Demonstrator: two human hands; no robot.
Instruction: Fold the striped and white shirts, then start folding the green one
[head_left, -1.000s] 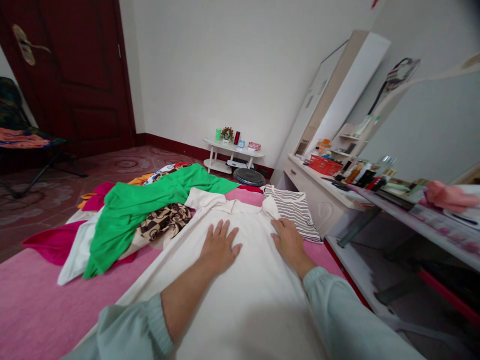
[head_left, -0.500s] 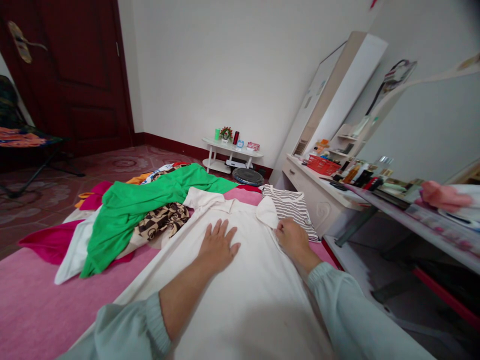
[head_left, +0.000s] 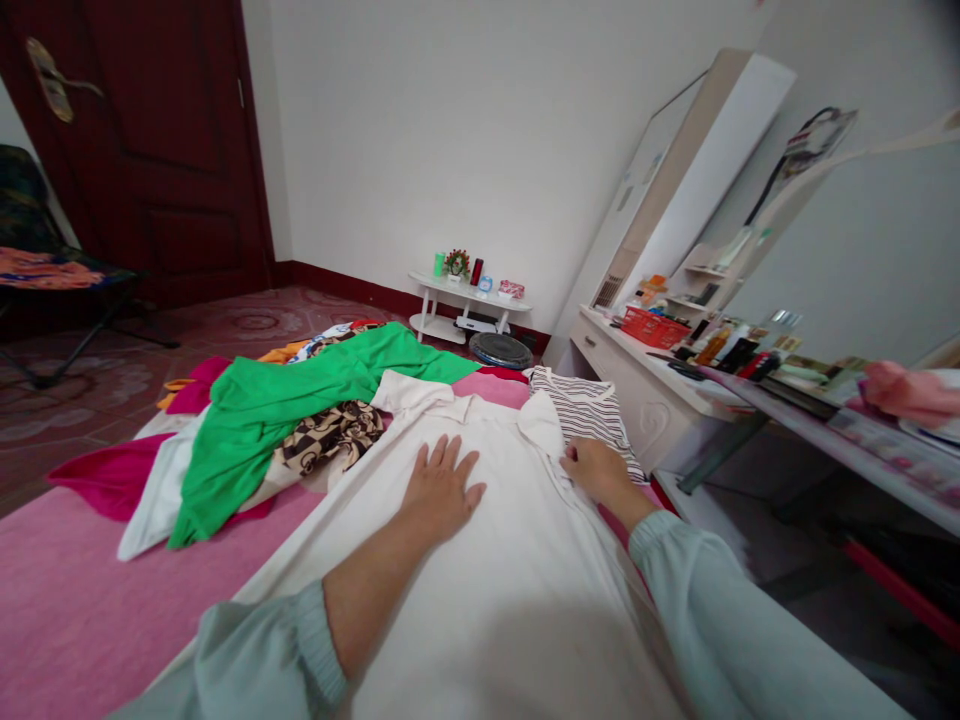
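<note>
White garment (head_left: 506, 530), spread flat on a pink cover (head_left: 225, 590), with the neckline (head_left: 491, 410) at its far end and the body running toward me. My left grip (head_left: 442, 492) is open, palm down and fingers spread, resting on the upper front; the cloth lies directly beneath it, below the neckline. My right grip (head_left: 596, 470) is curled inward at the right edge, just below the near sleeve (head_left: 541, 422); the cloth lies to its left, and I cannot tell whether the fingertips pinch it. The opposite sleeve (head_left: 409, 392) extends beyond my left grip. A striped top (head_left: 581, 402) lies just beyond my right grip, beside the garment. To the left, a green top (head_left: 300, 390) lies partly over a patterned cloth (head_left: 330, 440), in a loose heap.
</note>
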